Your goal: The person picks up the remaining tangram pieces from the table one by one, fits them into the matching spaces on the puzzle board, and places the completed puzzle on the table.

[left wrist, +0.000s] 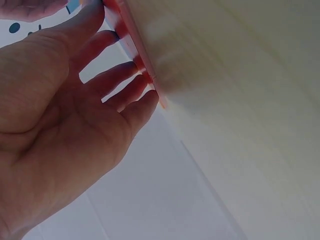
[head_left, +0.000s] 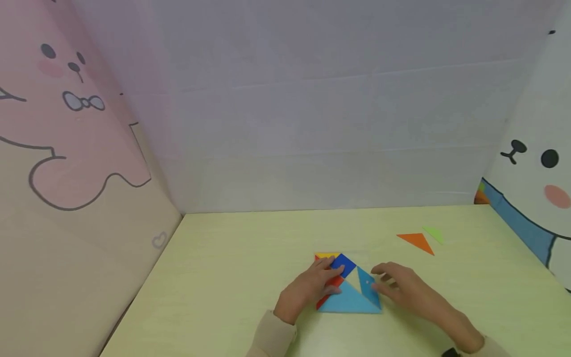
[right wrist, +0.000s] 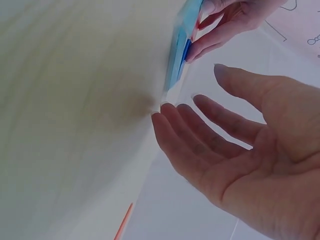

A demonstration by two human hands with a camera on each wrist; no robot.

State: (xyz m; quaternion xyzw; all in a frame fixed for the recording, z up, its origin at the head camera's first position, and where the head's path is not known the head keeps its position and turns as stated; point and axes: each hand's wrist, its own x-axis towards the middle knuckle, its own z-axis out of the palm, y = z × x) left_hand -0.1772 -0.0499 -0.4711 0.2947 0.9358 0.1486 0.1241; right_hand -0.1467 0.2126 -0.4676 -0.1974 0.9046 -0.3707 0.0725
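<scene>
Flat tangram pieces lie together on the table. My left hand [head_left: 308, 285] rests on them with spread fingers, over the red piece [head_left: 322, 301] and the edge of the dark blue square [head_left: 347, 263]. A yellow piece [head_left: 327, 255] shows above that hand, partly covered. Below lies a large light blue triangle [head_left: 352, 300]. At the right of the group sits a blue parallelogram [head_left: 367, 285], a gap between it and the square. My right hand [head_left: 408, 290] hovers at its right edge, fingers loosely bent and nothing held; the right wrist view shows that palm bare.
An orange triangle [head_left: 419, 241] and a light green triangle [head_left: 434, 233] lie apart at the back right of the pale table [head_left: 214, 277]. A plain cloth wall [head_left: 312, 124] rises behind the table, with printed cartoon panels at both sides.
</scene>
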